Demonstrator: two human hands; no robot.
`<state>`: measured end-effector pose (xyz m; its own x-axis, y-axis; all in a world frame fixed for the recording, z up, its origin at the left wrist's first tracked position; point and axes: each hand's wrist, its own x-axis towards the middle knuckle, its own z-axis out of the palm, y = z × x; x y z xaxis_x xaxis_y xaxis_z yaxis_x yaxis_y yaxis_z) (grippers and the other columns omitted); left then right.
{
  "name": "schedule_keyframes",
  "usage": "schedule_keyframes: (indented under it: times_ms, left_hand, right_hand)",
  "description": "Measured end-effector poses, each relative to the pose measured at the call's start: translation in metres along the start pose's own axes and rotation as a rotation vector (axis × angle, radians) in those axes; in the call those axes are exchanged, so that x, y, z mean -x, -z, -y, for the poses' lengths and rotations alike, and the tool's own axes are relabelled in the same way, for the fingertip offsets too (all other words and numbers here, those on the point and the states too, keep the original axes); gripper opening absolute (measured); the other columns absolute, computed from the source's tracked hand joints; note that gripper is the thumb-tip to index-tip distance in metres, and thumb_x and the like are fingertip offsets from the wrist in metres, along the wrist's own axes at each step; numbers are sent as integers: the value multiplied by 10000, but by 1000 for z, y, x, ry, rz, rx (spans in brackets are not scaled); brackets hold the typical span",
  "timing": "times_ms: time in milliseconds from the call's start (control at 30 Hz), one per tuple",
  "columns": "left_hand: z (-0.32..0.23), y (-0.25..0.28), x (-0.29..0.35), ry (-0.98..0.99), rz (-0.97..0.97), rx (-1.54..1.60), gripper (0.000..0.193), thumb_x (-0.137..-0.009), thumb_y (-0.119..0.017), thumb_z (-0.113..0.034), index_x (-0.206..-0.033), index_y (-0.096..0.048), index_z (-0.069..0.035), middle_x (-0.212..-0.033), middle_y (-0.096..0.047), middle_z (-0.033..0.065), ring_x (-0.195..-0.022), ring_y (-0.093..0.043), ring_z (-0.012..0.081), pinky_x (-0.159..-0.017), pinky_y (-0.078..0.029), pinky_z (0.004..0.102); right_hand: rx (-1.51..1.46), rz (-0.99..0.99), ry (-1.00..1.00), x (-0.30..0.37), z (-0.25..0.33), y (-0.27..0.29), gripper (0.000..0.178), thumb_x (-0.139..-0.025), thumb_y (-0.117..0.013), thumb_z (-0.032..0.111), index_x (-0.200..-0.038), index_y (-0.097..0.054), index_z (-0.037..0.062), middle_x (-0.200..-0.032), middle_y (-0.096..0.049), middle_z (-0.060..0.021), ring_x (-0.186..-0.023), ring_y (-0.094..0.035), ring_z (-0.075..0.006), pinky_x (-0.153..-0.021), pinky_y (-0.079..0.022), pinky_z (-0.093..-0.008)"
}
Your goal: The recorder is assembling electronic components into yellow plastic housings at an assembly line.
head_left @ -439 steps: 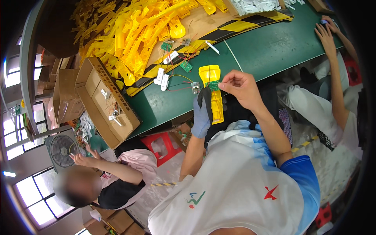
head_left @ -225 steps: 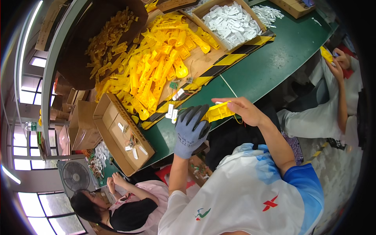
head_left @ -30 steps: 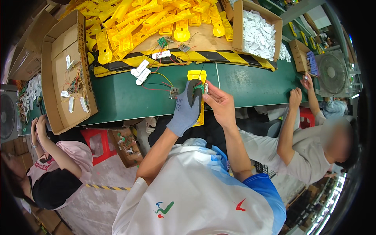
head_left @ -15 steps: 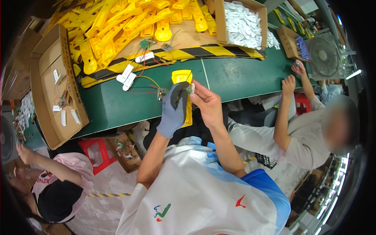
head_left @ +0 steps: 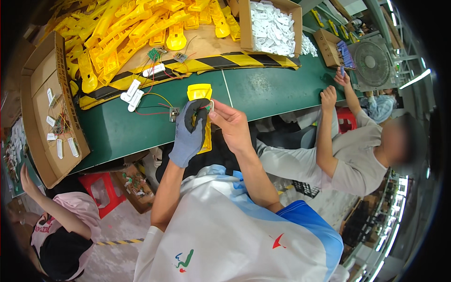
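Observation:
My gloved left hand (head_left: pixel 188 136) is wrapped round a long yellow plastic housing (head_left: pixel 200 90), its scoop-shaped end pointing away from me. My bare right hand (head_left: pixel 233 129) pinches a small white piece (head_left: pixel 211 106) with thumb and fingertips at the housing's right edge. A bit of green shows beside that piece, but the fingers hide most of it. Just left of the glove, a small circuit board (head_left: pixel 174 114) lies on the green table. Red and yellow wires run from it toward several white plastic cases (head_left: pixel 133 96).
Yellow housings (head_left: pixel 127 33) are heaped behind a black-and-yellow taped edge (head_left: pixel 225 62). A cardboard box (head_left: pixel 297 28) of white parts stands far right of them. At left is a cardboard tray (head_left: pixel 70 94) holding wired white pieces. Co-workers sit on both sides; a fan (head_left: pixel 372 63) stands at right.
The whole view has swung, so the scene sits farther left. Both hands keep nearly the same grip on the housing and white piece. One more white piece shows in the left cardboard tray.

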<state>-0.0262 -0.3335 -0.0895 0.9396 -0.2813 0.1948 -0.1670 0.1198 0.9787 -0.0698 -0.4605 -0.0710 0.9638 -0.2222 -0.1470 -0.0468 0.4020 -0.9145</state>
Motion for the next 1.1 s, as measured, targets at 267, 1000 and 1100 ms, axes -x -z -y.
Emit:
schedule_keyframes:
  times_ms: [267,1000,1100]
  left_hand:
    - [2,-2,-2,76,-13,84,211,-909,-530,-29,-1103,-609,-5,-1004,-643,111,-903,-612,193,-821,-487,313]
    - [-4,-9,-3,25,-57,-160,220,-935,-522,-80,-1138,-488,-5,-974,-565,148,-845,-584,230,-715,-475,364]
    - [-5,-11,-1,45,-70,-108,203,-933,-520,-68,-1126,-502,-6,-969,-556,139,-848,-574,215,-714,-472,355]
  right_hand:
    - [43,-33,62,6,-4,-8,399,-919,-631,1,-1304,-550,-63,-1167,-666,-135,-1029,-631,-131,-917,-499,-254]
    - [193,-7,93,3,-3,-6,346,-977,-580,86,-1309,-573,-12,-1187,-658,-69,-996,-578,-61,-884,-467,-214]
    - [180,-7,92,4,-4,-4,347,-980,-577,88,-1312,-569,-14,-1189,-655,-64,-1003,-575,-60,-889,-464,-213]
